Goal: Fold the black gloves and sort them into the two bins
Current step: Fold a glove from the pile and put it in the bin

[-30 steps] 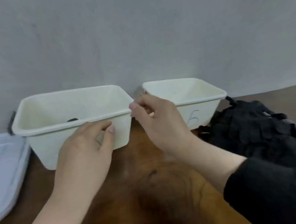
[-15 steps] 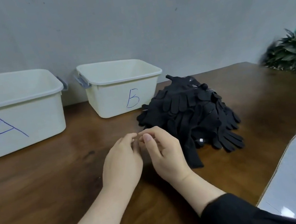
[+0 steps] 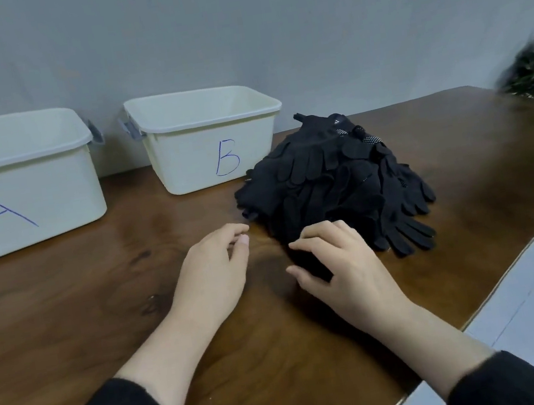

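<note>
Gloves, right fingers curled (touching pile)

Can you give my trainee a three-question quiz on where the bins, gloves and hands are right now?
1. True or false: the pile of black gloves lies to the right of bin B.
2. Which hand is touching the glove pile? a) left hand b) right hand c) neither
3. Fill in: the bin at the far left of the wooden table is marked with the letter ___.

Key:
1. True.
2. b; its fingers rest on the pile's near edge, while the left hand is over bare table.
3. A; that is bin A.
</note>
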`<state>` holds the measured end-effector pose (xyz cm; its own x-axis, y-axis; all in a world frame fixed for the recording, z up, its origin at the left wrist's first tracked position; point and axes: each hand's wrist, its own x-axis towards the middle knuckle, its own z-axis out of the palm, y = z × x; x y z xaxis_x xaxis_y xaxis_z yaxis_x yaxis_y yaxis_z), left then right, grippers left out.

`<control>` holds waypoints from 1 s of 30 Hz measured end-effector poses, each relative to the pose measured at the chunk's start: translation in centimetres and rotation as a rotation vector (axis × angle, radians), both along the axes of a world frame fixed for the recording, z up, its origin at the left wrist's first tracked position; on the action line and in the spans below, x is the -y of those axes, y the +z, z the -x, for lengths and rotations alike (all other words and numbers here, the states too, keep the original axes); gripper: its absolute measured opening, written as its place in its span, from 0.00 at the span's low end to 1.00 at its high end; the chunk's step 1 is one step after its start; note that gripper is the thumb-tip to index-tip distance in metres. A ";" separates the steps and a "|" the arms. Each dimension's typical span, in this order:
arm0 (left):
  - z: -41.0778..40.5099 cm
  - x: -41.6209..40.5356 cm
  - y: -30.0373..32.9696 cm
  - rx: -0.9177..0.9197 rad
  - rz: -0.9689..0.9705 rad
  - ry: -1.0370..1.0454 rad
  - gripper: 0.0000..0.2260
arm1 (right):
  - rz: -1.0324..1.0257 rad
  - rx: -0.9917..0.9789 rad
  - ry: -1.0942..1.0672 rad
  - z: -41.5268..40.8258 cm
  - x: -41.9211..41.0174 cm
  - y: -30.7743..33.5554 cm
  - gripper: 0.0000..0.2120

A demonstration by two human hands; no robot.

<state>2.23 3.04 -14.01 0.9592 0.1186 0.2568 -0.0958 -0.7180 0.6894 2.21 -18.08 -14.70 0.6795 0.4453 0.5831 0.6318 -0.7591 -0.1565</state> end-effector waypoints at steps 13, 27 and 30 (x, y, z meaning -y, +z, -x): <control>4.6 -2.2 0.5 0.057 0.024 0.028 0.12 | 0.026 -0.365 -0.102 2.1 0.8 4.4 0.09; 9.6 -11.5 1.6 0.257 0.415 0.330 0.12 | -0.103 -0.649 0.346 -1.8 -12.9 17.0 0.13; 9.9 -12.8 1.9 0.329 0.484 0.440 0.13 | -0.116 -0.368 0.331 -2.4 -16.2 17.7 0.12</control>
<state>-7.66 15.86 -12.08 0.6791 0.6481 0.3447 -0.1256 -0.3601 0.9244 4.66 -1.87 2.97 0.6828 0.6180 0.3897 0.7226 -0.4923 -0.4853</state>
